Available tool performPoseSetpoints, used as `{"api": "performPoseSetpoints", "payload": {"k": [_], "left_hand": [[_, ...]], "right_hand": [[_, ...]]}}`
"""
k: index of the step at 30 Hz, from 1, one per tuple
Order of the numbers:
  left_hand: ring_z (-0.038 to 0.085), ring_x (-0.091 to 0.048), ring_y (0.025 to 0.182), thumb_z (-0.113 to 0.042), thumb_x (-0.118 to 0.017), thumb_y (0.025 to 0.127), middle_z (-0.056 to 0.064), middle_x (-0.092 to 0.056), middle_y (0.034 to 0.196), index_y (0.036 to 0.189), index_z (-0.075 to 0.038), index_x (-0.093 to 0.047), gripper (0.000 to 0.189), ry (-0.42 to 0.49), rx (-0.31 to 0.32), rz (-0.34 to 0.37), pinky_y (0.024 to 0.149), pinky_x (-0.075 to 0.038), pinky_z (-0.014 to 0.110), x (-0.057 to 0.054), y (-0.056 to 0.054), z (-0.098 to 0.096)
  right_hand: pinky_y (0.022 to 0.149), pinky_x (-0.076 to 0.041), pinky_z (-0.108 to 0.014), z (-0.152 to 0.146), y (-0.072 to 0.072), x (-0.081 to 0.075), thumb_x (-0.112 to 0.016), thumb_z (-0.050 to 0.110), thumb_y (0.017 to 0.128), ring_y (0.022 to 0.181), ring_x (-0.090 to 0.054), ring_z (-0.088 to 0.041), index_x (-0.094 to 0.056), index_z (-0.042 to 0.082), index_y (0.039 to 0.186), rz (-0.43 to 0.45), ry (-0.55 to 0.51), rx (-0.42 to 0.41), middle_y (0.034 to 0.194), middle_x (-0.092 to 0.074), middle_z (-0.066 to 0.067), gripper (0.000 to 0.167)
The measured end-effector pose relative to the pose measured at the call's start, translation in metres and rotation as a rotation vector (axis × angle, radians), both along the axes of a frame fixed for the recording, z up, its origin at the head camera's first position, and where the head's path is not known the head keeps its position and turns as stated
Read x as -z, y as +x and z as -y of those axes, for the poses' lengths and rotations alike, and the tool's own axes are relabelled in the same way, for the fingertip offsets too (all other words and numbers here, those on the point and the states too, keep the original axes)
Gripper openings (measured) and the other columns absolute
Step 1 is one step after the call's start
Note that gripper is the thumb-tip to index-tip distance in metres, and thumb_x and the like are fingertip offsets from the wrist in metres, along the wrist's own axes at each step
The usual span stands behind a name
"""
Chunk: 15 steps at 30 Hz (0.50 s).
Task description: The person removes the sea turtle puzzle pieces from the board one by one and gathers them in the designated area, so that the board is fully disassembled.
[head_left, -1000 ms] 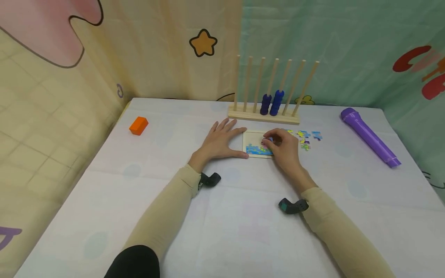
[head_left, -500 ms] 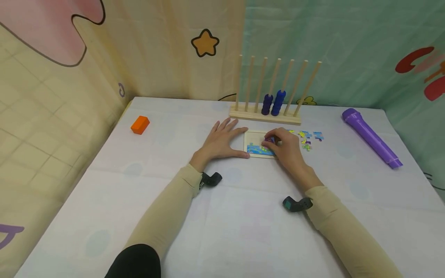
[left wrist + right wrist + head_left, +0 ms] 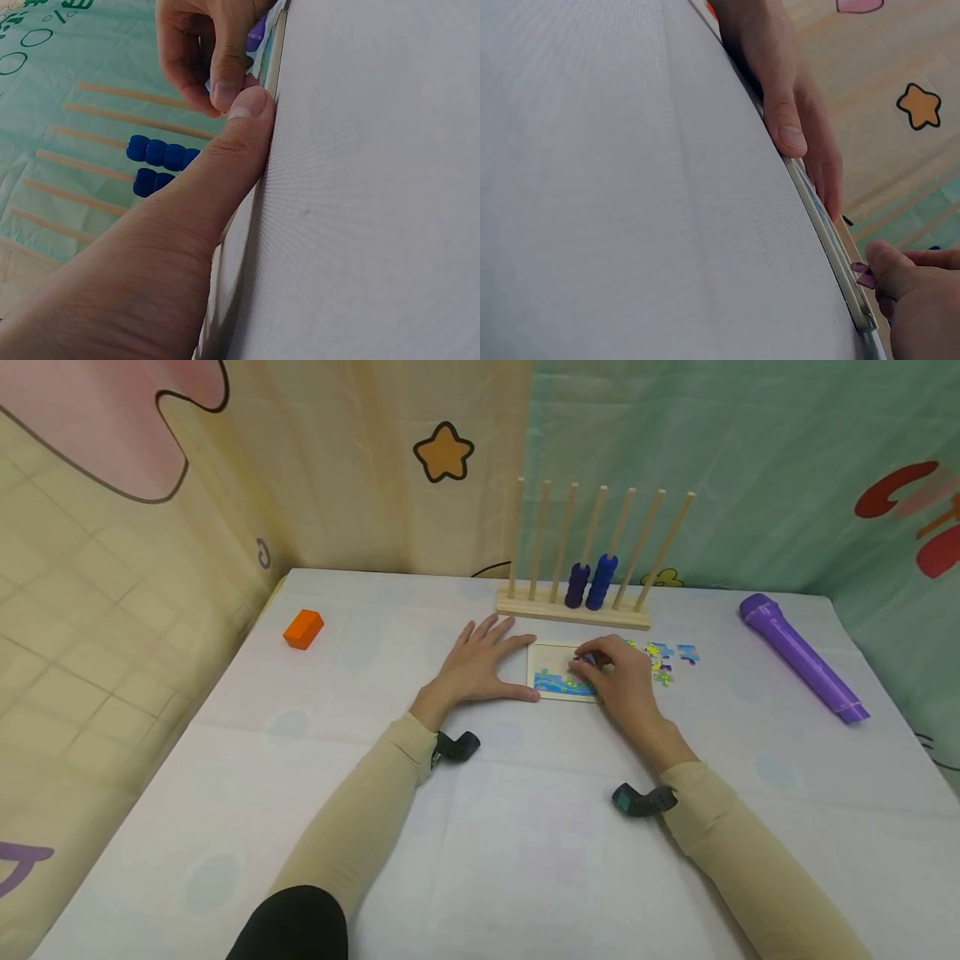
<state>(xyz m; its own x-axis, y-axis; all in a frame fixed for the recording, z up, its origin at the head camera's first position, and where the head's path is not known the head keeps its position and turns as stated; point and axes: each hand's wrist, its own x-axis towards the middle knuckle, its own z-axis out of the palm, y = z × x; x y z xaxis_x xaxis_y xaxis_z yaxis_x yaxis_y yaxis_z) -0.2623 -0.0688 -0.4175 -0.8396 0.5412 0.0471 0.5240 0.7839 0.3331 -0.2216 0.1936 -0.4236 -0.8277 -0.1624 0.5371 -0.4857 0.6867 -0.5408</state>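
Observation:
A small jigsaw puzzle board point(image 3: 547, 656) with a pale wooden rim lies on the table, a strip of blue pieces point(image 3: 553, 683) fitted along its near side. My left hand point(image 3: 478, 670) rests at the board's left end, fingers spread and straight, the thumb at its near corner. Over the board's right part, my right hand point(image 3: 621, 680) pinches a purple-pink puzzle piece point(image 3: 865, 277) between thumb and fingers. Its fingers hide most of that piece and some of the board. Several loose puzzle pieces point(image 3: 663, 653) in yellow, blue and green lie just right of the right hand.
Behind the board stands a wooden peg rack point(image 3: 573, 610) with dark blue beads on two of its pegs. A purple toy microphone point(image 3: 802, 656) lies at the right, an orange block point(image 3: 303, 629) at the far left. Patterned curtains hang behind the white-covered table.
My right hand shifts slightly to the right over the board, and the pinched piece has turned and shows less between its fingers. The left hand stays in place on the board.

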Motion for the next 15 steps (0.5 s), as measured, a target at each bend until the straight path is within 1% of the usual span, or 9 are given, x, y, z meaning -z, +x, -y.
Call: {"api": "performPoseSetpoints", "payload": {"k": [3, 5, 7, 10, 15], "left_hand": [[0.031, -0.003, 0.166, -0.085, -0.070, 0.078, 0.005, -0.018, 0.178, 0.163, -0.039, -0.038, 0.101, 0.002, 0.001, -0.001, 0.133, 0.001, 0.055, 0.001, 0.000, -0.001], [0.031, -0.004, 0.166, -0.084, -0.070, 0.078, 0.005, -0.018, 0.178, 0.163, -0.039, -0.038, 0.101, 0.002, 0.001, -0.002, 0.133, 0.000, 0.055, 0.001, 0.000, -0.001], [0.032, -0.004, 0.166, -0.084, -0.070, 0.078, 0.006, -0.018, 0.178, 0.163, -0.038, -0.039, 0.101, 0.002, 0.002, -0.002, 0.133, 0.000, 0.055, 0.000, 0.000, -0.001], [0.032, -0.004, 0.166, -0.084, -0.070, 0.078, 0.006, -0.018, 0.177, 0.163, -0.038, -0.039, 0.102, -0.001, 0.002, -0.002, 0.133, -0.001, 0.056, 0.000, 0.000, -0.001], [0.031, -0.004, 0.166, -0.084, -0.070, 0.077, 0.005, -0.019, 0.177, 0.163, -0.038, -0.038, 0.102, -0.005, -0.001, -0.003, 0.133, -0.001, 0.056, 0.000, -0.001, 0.000]], "right_hand": [[0.078, -0.050, -0.017, -0.002, 0.002, -0.003, -0.081, 0.016, 0.094, 0.086, -0.068, -0.018, -0.077, 0.006, 0.107, 0.066, -0.115, 0.058, 0.104, -0.076, -0.008, 0.016], [0.078, -0.048, -0.012, -0.003, 0.004, -0.005, -0.079, 0.019, 0.097, 0.087, -0.067, -0.016, -0.078, 0.008, 0.108, 0.116, -0.166, 0.100, 0.106, -0.077, -0.007, 0.016], [0.077, -0.048, -0.013, -0.006, 0.006, -0.006, -0.078, 0.021, 0.098, 0.086, -0.066, -0.015, -0.078, 0.009, 0.109, 0.157, -0.207, 0.141, 0.105, -0.077, -0.006, 0.017], [0.075, -0.047, -0.014, -0.011, 0.009, -0.007, -0.078, 0.024, 0.097, 0.085, -0.064, -0.015, -0.078, 0.009, 0.110, 0.187, -0.235, 0.198, 0.104, -0.078, -0.007, 0.019], [0.073, -0.048, -0.011, -0.026, 0.014, -0.009, -0.081, 0.026, 0.095, 0.084, -0.064, -0.009, -0.077, 0.008, 0.112, 0.217, -0.285, 0.274, 0.103, -0.077, -0.011, 0.025]]}}
